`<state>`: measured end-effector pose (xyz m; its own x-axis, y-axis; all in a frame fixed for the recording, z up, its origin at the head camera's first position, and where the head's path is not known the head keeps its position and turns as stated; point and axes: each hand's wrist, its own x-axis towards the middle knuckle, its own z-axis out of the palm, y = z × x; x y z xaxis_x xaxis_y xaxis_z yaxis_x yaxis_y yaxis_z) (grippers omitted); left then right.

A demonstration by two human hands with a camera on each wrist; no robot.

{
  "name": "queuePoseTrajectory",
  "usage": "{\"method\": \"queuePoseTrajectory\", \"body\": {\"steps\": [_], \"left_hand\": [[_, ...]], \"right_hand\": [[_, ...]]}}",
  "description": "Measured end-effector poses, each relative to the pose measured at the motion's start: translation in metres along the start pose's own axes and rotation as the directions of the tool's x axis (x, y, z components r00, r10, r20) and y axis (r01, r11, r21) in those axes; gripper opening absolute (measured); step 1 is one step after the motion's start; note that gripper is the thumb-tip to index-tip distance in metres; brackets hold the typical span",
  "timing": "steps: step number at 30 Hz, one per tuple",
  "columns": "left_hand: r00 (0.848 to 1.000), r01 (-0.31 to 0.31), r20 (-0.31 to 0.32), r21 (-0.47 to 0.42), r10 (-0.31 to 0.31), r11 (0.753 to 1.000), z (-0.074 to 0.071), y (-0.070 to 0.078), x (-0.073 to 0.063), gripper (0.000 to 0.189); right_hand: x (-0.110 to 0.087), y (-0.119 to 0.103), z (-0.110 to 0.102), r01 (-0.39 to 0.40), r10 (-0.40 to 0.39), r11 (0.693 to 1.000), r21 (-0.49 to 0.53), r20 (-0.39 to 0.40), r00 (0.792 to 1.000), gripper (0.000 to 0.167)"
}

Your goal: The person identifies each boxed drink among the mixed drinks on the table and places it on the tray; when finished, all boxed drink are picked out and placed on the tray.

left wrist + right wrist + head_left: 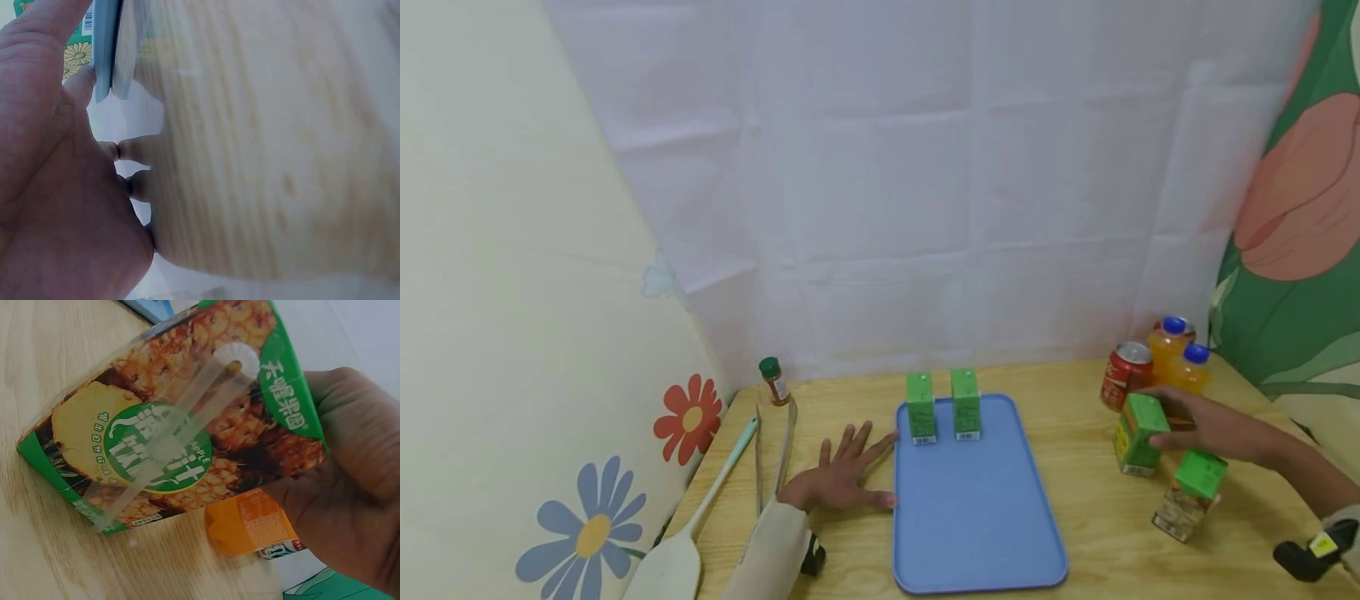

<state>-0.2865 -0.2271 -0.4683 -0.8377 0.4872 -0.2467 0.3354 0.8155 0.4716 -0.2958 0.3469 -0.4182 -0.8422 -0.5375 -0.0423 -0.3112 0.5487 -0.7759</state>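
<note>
In the head view my right hand (1206, 425) grips a green juice carton (1138, 433) between thumb and fingers, right of the blue tray (977, 517). The right wrist view shows pineapple pictures and a clear-wrapped straw on this juice carton (187, 425). Whether its base touches the table is unclear. A second juice carton (1191, 496) stands just nearer than the held one. Two more green cartons, a left one (921, 408) and a right one (966, 406), stand upright at the tray's far end. My left hand (842, 479) lies spread on the table, thumb and forefinger at the tray's left edge.
Behind the right hand stand a red can (1126, 377) and orange drink bottles with blue caps (1193, 371). At the left lie a pale spatula (673, 558) and metal tongs (787, 442), with a green-capped spice jar (774, 382) beyond. A white sheet (925, 183) hangs behind the table.
</note>
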Motion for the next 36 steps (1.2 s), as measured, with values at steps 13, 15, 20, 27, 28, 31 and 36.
{"method": "queuePoseTrajectory", "body": {"steps": [13, 15, 20, 27, 28, 31, 36], "left_hand": [[1.0, -0.007, 0.0, 0.006, 0.007, 1.0, 0.002, -0.002, 0.002, 0.102], [1.0, -0.006, 0.002, 0.001, 0.006, 1.0, 0.002, -0.002, 0.002, 0.102], [1.0, 0.001, 0.001, 0.0, -0.001, 1.0, 0.001, -0.001, 0.001, 0.101], [1.0, -0.005, -0.008, 0.01, 0.005, 1.0, -0.001, 0.0, 0.0, 0.102], [1.0, -0.004, -0.006, 0.012, 0.004, 1.0, -0.002, 0.0, 0.0, 0.102], [1.0, -0.004, -0.008, 0.016, 0.004, 1.0, -0.002, 0.001, -0.001, 0.102], [1.0, -0.007, -0.001, -0.002, 0.007, 1.0, 0.0, 0.0, -0.001, 0.101]], "right_hand": [[-0.002, 0.005, 0.006, 0.023, -0.035, 0.995, -0.098, -0.118, 0.992, 0.058], [-0.002, 0.004, 0.007, 0.024, -0.038, 0.993, -0.113, -0.125, 0.991, 0.057], [0.0, 0.0, 0.007, 0.03, -0.056, 0.986, -0.163, -0.155, 0.986, 0.056], [0.003, -0.016, 0.001, 0.096, -0.145, 0.97, -0.222, -0.219, 0.965, 0.061], [0.004, -0.019, 0.0, 0.105, -0.158, 0.968, -0.228, -0.229, 0.961, 0.061], [0.007, -0.029, -0.001, 0.136, -0.196, 0.96, -0.244, -0.241, 0.95, 0.065], [0.012, -0.048, 0.0, 0.157, -0.239, 0.941, -0.301, -0.257, 0.936, 0.065]]}}
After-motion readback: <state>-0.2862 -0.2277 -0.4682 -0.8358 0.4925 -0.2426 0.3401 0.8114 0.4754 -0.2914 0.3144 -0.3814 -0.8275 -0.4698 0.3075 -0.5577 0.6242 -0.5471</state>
